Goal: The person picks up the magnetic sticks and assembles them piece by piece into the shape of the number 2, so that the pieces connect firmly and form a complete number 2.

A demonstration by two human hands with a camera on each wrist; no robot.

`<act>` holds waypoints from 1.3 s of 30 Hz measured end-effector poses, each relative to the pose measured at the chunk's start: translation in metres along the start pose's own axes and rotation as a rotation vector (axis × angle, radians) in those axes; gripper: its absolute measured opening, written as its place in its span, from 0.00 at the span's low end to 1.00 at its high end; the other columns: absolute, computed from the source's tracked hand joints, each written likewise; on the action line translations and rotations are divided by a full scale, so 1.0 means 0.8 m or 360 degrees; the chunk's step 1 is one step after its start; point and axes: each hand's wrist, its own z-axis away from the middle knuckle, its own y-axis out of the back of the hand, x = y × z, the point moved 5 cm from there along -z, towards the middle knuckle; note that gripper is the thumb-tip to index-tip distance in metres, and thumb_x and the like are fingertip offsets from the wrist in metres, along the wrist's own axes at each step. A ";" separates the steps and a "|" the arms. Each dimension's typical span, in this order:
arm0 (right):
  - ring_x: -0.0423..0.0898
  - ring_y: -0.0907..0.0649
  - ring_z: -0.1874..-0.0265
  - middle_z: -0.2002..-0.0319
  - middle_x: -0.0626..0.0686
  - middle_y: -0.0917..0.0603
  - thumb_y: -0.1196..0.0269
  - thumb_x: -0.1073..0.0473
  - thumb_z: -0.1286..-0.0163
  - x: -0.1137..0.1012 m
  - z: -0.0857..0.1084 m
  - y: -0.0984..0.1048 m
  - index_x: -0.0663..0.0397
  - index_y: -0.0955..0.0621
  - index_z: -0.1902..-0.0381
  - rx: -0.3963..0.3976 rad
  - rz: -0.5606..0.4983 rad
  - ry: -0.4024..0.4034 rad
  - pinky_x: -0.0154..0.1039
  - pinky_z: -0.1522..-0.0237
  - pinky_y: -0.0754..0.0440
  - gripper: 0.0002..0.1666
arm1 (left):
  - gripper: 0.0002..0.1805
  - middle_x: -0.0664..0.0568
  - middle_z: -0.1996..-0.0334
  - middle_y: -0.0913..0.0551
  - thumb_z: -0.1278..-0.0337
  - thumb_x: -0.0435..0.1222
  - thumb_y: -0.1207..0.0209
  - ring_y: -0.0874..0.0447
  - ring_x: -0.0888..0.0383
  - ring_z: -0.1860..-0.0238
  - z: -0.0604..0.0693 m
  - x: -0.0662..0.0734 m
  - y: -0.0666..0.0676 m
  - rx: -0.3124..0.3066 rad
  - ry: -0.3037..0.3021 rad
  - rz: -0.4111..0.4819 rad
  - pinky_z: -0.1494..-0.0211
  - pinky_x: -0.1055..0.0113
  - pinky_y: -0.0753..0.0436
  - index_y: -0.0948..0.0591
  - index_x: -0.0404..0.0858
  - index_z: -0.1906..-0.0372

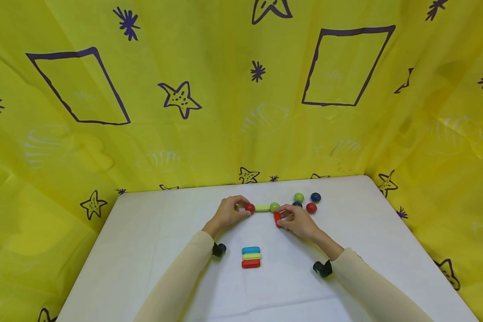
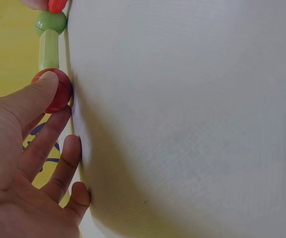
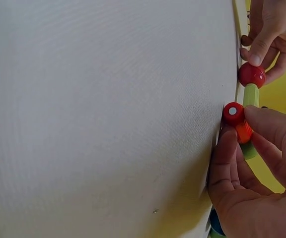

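Observation:
My left hand point(image 1: 230, 210) pinches a red ball point(image 2: 61, 91) between thumb and fingers. A pale green stick point(image 1: 262, 208) joins that ball to a green ball point(image 1: 274, 206) on its right. In my right hand point(image 1: 299, 221), thumb and fingers pinch a red stick point(image 1: 277, 219), its far end against the green ball and its length pointing toward me. The right wrist view shows the red stick's near end point(image 3: 233, 112) with a pale round spot in it. Both hands rest low over the white table.
Nearer me lie a blue stick point(image 1: 251, 250), a yellow-green stick point(image 1: 251, 256) and a red stick point(image 1: 251, 264), side by side. Right of my right hand sit a loose green ball point(image 1: 298, 197), a dark blue ball point(image 1: 315, 197), another red ball point(image 1: 311, 207) and a partly hidden dark ball point(image 1: 297, 204). Yellow curtains surround the white table point(image 1: 153, 250).

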 end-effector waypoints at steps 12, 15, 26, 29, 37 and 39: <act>0.47 0.17 0.67 0.55 0.57 0.13 0.30 0.68 0.33 -0.001 0.000 -0.002 0.57 0.16 0.46 0.0018 0.0025 -0.0018 0.37 0.66 0.15 0.17 | 0.13 0.53 0.56 0.11 0.40 0.37 0.28 0.26 0.57 0.65 0.000 0.000 0.001 0.0034 -0.0018 -0.0003 0.59 0.66 0.27 0.13 0.43 0.51; 0.46 0.17 0.67 0.55 0.56 0.13 0.30 0.67 0.32 0.001 0.000 -0.002 0.56 0.17 0.46 0.0026 0.0046 -0.0019 0.37 0.66 0.15 0.17 | 0.13 0.53 0.56 0.11 0.40 0.37 0.28 0.26 0.57 0.65 0.001 0.001 0.001 0.0039 -0.0016 0.0000 0.59 0.66 0.27 0.13 0.42 0.51; 0.45 0.17 0.67 0.56 0.55 0.13 0.30 0.66 0.32 0.000 -0.003 -0.001 0.56 0.16 0.46 -0.0012 0.0083 0.0006 0.37 0.66 0.15 0.17 | 0.13 0.53 0.56 0.11 0.41 0.38 0.27 0.26 0.57 0.64 0.000 0.000 0.002 0.0037 0.0003 -0.0017 0.58 0.65 0.26 0.13 0.43 0.52; 0.46 0.17 0.67 0.55 0.56 0.14 0.30 0.66 0.32 -0.001 -0.003 0.000 0.57 0.17 0.45 -0.0058 0.0058 0.0009 0.38 0.64 0.15 0.18 | 0.13 0.53 0.56 0.11 0.41 0.38 0.27 0.26 0.57 0.64 0.000 0.000 0.002 0.0036 0.0009 -0.0013 0.58 0.65 0.26 0.13 0.43 0.52; 0.49 0.15 0.59 0.49 0.59 0.14 0.30 0.64 0.32 -0.009 0.000 0.018 0.53 0.19 0.40 -0.0199 0.0146 0.0091 0.41 0.61 0.14 0.23 | 0.13 0.53 0.56 0.11 0.42 0.38 0.27 0.25 0.58 0.65 -0.001 0.001 0.001 0.0036 -0.0012 -0.0014 0.58 0.66 0.25 0.13 0.43 0.53; 0.49 0.15 0.60 0.49 0.60 0.14 0.30 0.64 0.32 -0.013 0.002 0.027 0.54 0.20 0.39 -0.0213 0.0204 0.0153 0.42 0.60 0.15 0.24 | 0.13 0.54 0.56 0.11 0.41 0.38 0.27 0.25 0.58 0.65 -0.001 0.001 0.001 0.0030 -0.0010 -0.0017 0.58 0.66 0.25 0.13 0.43 0.53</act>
